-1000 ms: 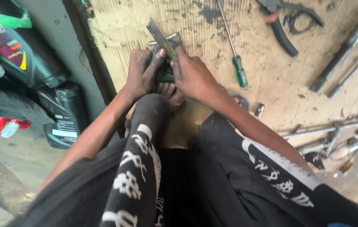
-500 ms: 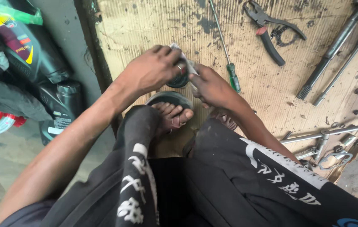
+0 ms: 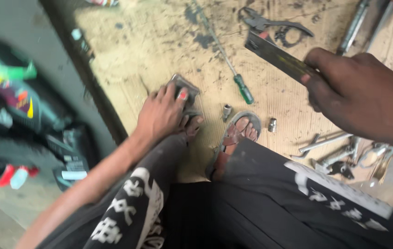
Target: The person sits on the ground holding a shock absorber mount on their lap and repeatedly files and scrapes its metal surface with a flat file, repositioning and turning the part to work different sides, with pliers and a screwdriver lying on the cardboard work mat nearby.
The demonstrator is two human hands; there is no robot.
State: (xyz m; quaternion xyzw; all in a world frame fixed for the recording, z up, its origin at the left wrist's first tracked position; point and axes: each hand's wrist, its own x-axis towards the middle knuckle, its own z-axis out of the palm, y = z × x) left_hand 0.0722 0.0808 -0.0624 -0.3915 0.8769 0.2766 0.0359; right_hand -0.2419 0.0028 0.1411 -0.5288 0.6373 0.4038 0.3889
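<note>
**Change of position.** Half a second ago: both hands close together over the work, just ahead of the feet. Now: well apart.

**Right hand (image 3: 362, 97).** Raised off the floor and drawn up to the right, nearer the camera. Grip clenched around one end of a flat metal bar (image 3: 277, 56). Free end of the bar pointing up and left, above the pliers (image 3: 270, 24) but not touching them.

**Left hand (image 3: 162, 115).** Kept low, as before. Grip not closed: palm down, fingers extended across a small grey metal part (image 3: 186, 87), pinning it against the cardboard sheet (image 3: 136, 50) on the floor. Underside of the part hidden, so no telling how it sits.

**Location of the part.** Just left of the sandalled foot (image 3: 239, 136), beside the toes of the other foot, short of the green-handled screwdriver (image 3: 243, 89).

**Effect.** Bar no longer in contact with the part; part secured by one hand only.

**Surroundings.** Two small sockets (image 3: 226, 112) on either side of the sandal; wrenches (image 3: 330, 147) at right; blurred bottles (image 3: 21, 106) at left.
</note>
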